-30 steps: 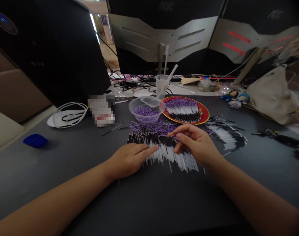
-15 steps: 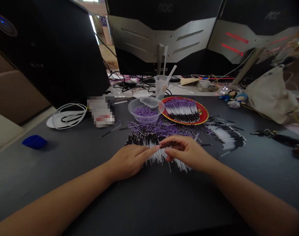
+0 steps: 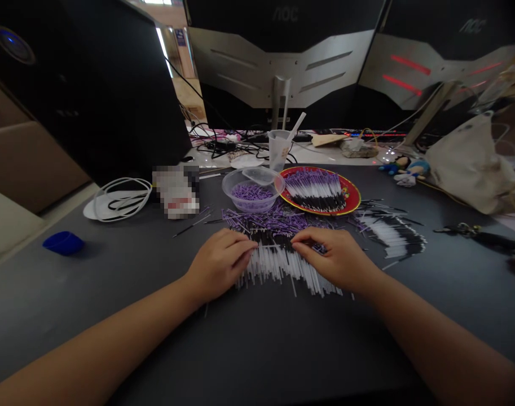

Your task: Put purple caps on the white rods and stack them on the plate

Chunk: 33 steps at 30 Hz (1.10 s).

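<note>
A row of thin black-and-white sticks with purple tips [image 3: 278,262] lies across the dark desk mat [image 3: 257,338] in front of me. My left hand [image 3: 217,264] rests palm down on the row's left end, fingers stretched toward the middle. My right hand [image 3: 337,258] lies flat on the right part, fingers pointing left. The fingertips of the two hands are a short gap apart over the sticks. Neither hand grips anything that I can see.
Behind the row stand a clear plastic bowl of purple pieces [image 3: 252,189], a red plate with more sticks [image 3: 320,192] and a plastic cup [image 3: 279,148]. A second stick pile [image 3: 390,231] lies right. A blue cap [image 3: 63,243], white coiled cable [image 3: 119,197], monitors and a white bag [image 3: 472,163] surround the mat.
My right hand held a single stick in a pinch above the row; now it lies flat on the sticks. My left hand slid forward onto the row.
</note>
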### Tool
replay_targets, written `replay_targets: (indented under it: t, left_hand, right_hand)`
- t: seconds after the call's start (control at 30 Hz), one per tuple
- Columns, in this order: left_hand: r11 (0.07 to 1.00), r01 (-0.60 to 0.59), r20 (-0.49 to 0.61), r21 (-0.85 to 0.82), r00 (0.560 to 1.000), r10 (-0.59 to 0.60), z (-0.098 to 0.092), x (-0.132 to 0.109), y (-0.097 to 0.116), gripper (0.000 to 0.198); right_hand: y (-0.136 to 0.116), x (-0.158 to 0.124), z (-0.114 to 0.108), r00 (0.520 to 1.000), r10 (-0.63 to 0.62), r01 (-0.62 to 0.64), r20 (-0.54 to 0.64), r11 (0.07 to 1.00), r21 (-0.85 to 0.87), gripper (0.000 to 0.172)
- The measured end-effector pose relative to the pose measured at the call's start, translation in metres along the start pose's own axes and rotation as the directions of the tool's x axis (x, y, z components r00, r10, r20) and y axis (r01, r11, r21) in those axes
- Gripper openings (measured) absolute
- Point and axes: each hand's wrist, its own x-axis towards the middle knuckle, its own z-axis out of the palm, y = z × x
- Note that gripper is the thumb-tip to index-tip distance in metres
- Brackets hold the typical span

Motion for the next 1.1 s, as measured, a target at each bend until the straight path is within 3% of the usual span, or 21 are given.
replay_targets:
  t: [0.17,0.33,0.43,0.53,0.67,0.8,0.93,1.0,1.1]
  left_hand:
    - [0.937,0.298,-0.108,-0.180,0.941,-0.320,0.004,0.002,-0.009,0.014]
    - [0.904,0.366,-0.088,-0.222,0.916,-0.392,0.006,0.000,-0.011,0.017]
    - [0.947,0.263,-0.061,-0.183,0.959,-0.278,0.003,-0.001,-0.005,0.018]
    - [0.989,0.045,0.011,-0.143,0.999,-0.044,0.000,-0.002,0.003,0.020]
    - [0.977,-0.201,0.085,-0.072,0.975,0.207,-0.003,-0.003,0.011,0.026]
    - [0.954,-0.293,0.112,-0.060,0.948,0.298,0.000,-0.004,0.012,0.032]
    - [0.985,-0.167,0.121,-0.043,0.978,0.171,0.001,-0.002,0.002,0.030]
    - [1.000,-0.023,0.084,-0.004,0.996,0.023,-0.001,0.000,-0.006,0.023]
    - [0.975,0.189,0.085,0.120,0.976,-0.200,-0.007,0.004,-0.016,0.020]
  right_hand:
    - [0.007,0.000,-0.002,0.996,0.064,-0.062,0.057,0.997,-0.040,0.019]
    - [0.002,-0.003,0.004,0.975,0.038,-0.028,0.218,0.998,-0.047,0.018]
    - [-0.002,-0.004,0.008,0.966,0.055,-0.047,0.253,0.998,-0.039,0.018]
    - [-0.005,-0.006,0.011,0.961,0.023,-0.015,0.277,0.999,-0.030,0.018]
    - [-0.013,-0.008,0.014,0.952,-0.024,0.022,0.305,1.000,0.009,0.017]
    - [-0.020,-0.009,0.017,0.947,-0.049,0.040,0.317,0.999,0.033,0.016]
    - [-0.013,-0.006,0.016,0.968,0.002,-0.026,0.251,0.996,0.091,0.014]
    - [-0.003,0.000,0.011,0.985,0.077,-0.097,0.157,0.988,0.124,0.017]
    - [0.020,0.016,-0.001,0.976,0.217,-0.207,-0.035,0.961,0.182,0.020]
